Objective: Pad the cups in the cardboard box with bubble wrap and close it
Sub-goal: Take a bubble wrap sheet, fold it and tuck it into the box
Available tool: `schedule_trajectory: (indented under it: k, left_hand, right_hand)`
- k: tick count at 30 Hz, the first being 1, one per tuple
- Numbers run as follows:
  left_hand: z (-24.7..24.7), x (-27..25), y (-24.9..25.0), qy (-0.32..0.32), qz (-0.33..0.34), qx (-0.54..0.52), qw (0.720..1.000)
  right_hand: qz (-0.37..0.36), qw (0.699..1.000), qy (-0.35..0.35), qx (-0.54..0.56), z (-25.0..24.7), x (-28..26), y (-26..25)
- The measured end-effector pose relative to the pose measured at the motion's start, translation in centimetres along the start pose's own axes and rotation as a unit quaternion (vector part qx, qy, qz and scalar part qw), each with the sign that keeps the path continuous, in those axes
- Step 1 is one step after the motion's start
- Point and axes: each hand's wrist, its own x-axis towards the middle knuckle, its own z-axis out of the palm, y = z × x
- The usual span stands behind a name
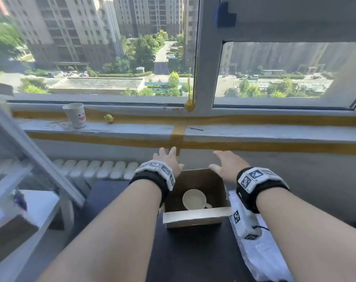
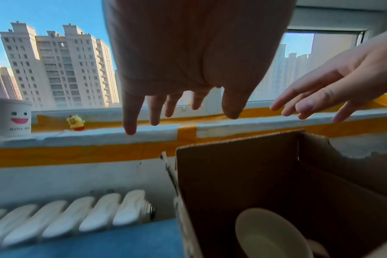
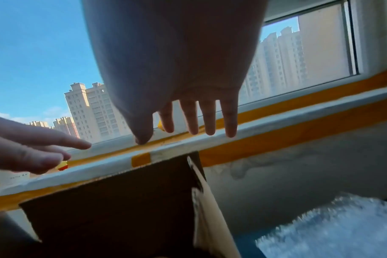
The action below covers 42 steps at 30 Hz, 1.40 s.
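An open brown cardboard box [image 1: 211, 186] stands on a dark table, its near flap [image 1: 195, 217] folded outward toward me. A cream cup [image 1: 194, 199] with a handle lies at the bottom; the left wrist view shows the same cup [image 2: 267, 235] inside the box [image 2: 254, 174]. My left hand [image 1: 169, 159] hovers over the box's far left corner, fingers straight and spread, holding nothing. Over the far right corner, my right hand [image 1: 226, 161] does the same. Bubble wrap [image 1: 262, 255] lies on the table to the right of the box, also in the right wrist view [image 3: 334, 232].
A taped window sill [image 1: 254, 133] runs behind the box, with a smiley paper cup [image 1: 75, 115] and a small yellow toy [image 1: 108, 118] on it. A white radiator [image 1: 95, 168] is below on the left. A white shelf frame [image 1: 30, 151] stands at the left.
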Motion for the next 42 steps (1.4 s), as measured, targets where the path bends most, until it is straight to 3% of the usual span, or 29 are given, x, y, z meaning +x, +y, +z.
schedule_trajectory:
  k: [4,10,15,26,30,34,42]
  left_hand:
    - [2.4,0.0,-1.0,-0.011,-0.019,0.05,0.998]
    - [3.8,1.3,-1.7,-0.053,0.009,0.067,0.996]
    - [3.8,1.2,-1.7,-0.022,0.036,0.07,0.997]
    - [3.5,-1.3,-2.8,-0.046,0.004,0.074,0.996]
    - [4.4,-2.4,-3.0,-0.014,-0.01,0.059,0.998]
    - [5.0,-3.2,-1.9,0.015,-0.024,0.072,0.997]
    - [4.7,-3.7,4.3,0.016,0.064,0.067,0.996]
  right_hand:
    - [0.025,0.999,-0.029,0.012,2.1,-0.3,0.8]
    - [0.065,0.997,-0.037,0.025,4.2,-1.0,1.1]
    - [0.077,0.996,-0.018,0.042,4.3,-1.5,0.9]
    - [0.077,0.994,-0.039,0.06,5.4,-4.1,-0.9]
    - [0.086,0.994,-0.037,0.063,5.9,-5.0,-1.1]
    - [0.096,0.992,-0.041,0.077,6.1,-5.7,-1.0]
    - [0.114,0.988,-0.016,0.098,4.5,-7.8,2.6]
